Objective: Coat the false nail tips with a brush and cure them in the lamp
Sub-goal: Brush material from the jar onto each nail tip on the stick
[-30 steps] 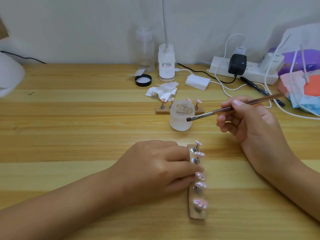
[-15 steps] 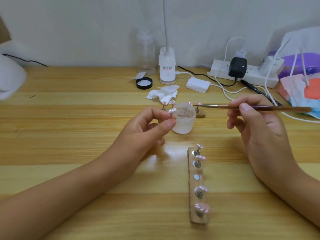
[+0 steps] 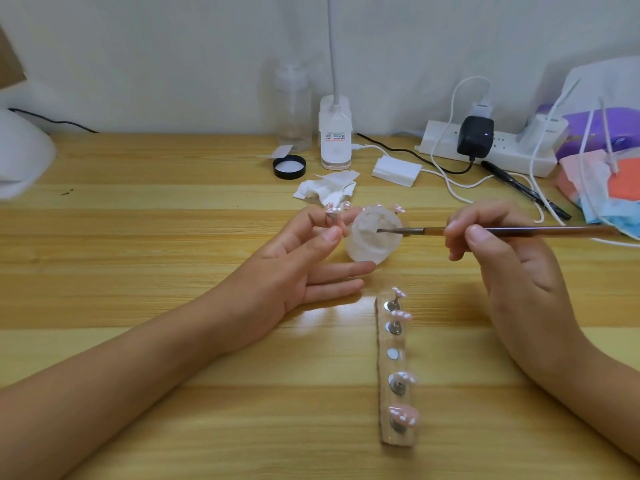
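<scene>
My left hand (image 3: 298, 261) pinches a small metal peg with a pink nail tip (image 3: 333, 213) between thumb and forefinger, just left of the frosted jar (image 3: 374, 242). The other fingers are stretched out toward the jar's base. My right hand (image 3: 498, 244) grips a brown-handled brush (image 3: 485, 231) held level, its bristle end dipped into the jar's open mouth. A wooden holder strip (image 3: 398, 368) lies in front, with several pegged nail tips and one bare magnet spot in its middle. A second holder is mostly hidden behind the jar.
At the back stand a white desk lamp base (image 3: 335, 136), a clear pump bottle (image 3: 294, 109), a black lid (image 3: 289, 167), crumpled wipes (image 3: 325, 190) and a white pad stack (image 3: 396, 170). A power strip (image 3: 485, 148), cables, a pen (image 3: 523, 190) and face masks (image 3: 602, 188) crowd the right. A white object (image 3: 20, 157) sits far left.
My left hand lifted one pegged nail tip off the middle of the strip and raised it beside the jar. The brush swung level and its tip went into the jar.
</scene>
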A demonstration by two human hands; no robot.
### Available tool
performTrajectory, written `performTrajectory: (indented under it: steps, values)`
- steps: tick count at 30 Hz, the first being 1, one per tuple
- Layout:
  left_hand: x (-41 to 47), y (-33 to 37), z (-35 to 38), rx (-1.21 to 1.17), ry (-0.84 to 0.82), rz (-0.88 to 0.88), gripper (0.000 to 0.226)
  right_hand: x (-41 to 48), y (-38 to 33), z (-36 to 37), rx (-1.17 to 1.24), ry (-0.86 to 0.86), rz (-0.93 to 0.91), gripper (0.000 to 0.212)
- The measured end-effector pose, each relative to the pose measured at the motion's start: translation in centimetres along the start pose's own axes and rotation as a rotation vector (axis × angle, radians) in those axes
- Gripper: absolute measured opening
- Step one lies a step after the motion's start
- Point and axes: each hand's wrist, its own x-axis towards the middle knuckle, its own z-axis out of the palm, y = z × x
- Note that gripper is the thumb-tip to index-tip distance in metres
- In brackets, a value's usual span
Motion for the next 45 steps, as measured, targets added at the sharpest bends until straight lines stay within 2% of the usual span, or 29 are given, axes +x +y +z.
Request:
performTrajectory:
  steps: [5, 13, 16, 22, 25, 36, 41, 45]
  values:
    - [-0.1, -0.1, -0.4, 0.032, -0.097, 0.010, 0.007, -0.1, -0.1, 0.2, -0.126, -0.075, -0.009, 0.015]
    - [-0.2, -0.1, -0.2, 0.108, -0.129, 0.025, 0.019, -0.2, 0.3, 0.4, -0.237, -0.144, 0.039, 0.014]
    - [-0.2, -0.2, -0.3, 0.112, -0.118, 0.030, 0.014, -0.2, 0.3, 0.4, -0.204, -0.139, 0.070, 0.016]
    - [-0.1, -0.1, -0.4, 0.003, -0.090, 0.005, 0.011, 0.1, 0.2, 0.0, -0.054, -0.020, 0.042, 0.011]
    - [0.0, -0.1, -0.5, -0.055, -0.064, -0.018, 0.007, 0.3, 0.3, -0.4, 0.043, 0.020, 0.031, 0.019]
    - [0.4, 0.2, -0.4, -0.115, -0.016, -0.071, 0.009, 0.4, 0.4, -0.9, 0.083, 0.115, 0.074, 0.021]
    - [0.4, -0.1, -0.2, -0.028, 0.163, -0.010, 0.011, 0.7, 0.2, -0.7, 0.262, 0.220, 0.152, 0.024]
    - [0.6, 0.0, -0.3, -0.001, 0.166, -0.020, 0.009, 1.1, 0.3, -0.7, 0.379, 0.294, 0.247, 0.023]
